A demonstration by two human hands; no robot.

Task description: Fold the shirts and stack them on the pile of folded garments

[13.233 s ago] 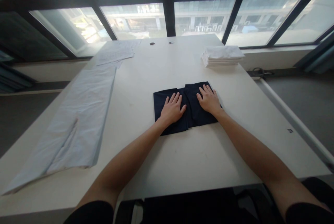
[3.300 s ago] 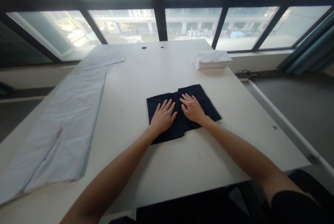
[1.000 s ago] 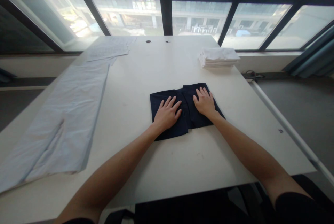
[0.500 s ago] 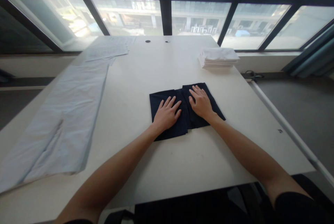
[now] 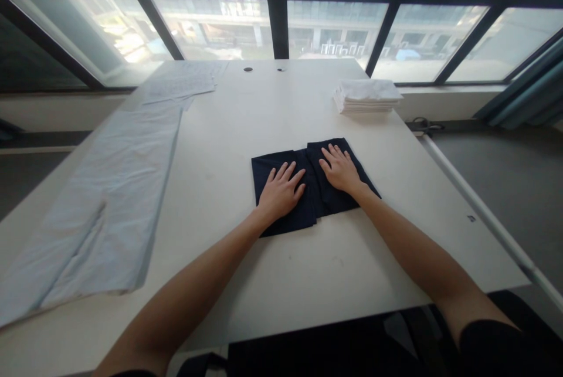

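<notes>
Navy cloth lies folded in front of you on the desk, nearer the near edge than the far one and well in from the left edge, its two panels meeting at a stepped overlap. Your left hand rests on the left panel, palm down with fingers spread, gripping nothing; it has hardly shifted. Your right hand is the one that moved: a few seconds ago it lay beside the overlap, and now it lies further out on the right panel, likewise flat and clasping nothing. The outline of the cloth looks much the same, so this reads as smoothing rather than another fold, and the piece seems nearly flat, though slightly uneven at the overlap. Further out, a white folded stack sits by the right edge towards the far corner, a long pale fabric runs beside the left edge, and papers cover the far left corner.
</notes>
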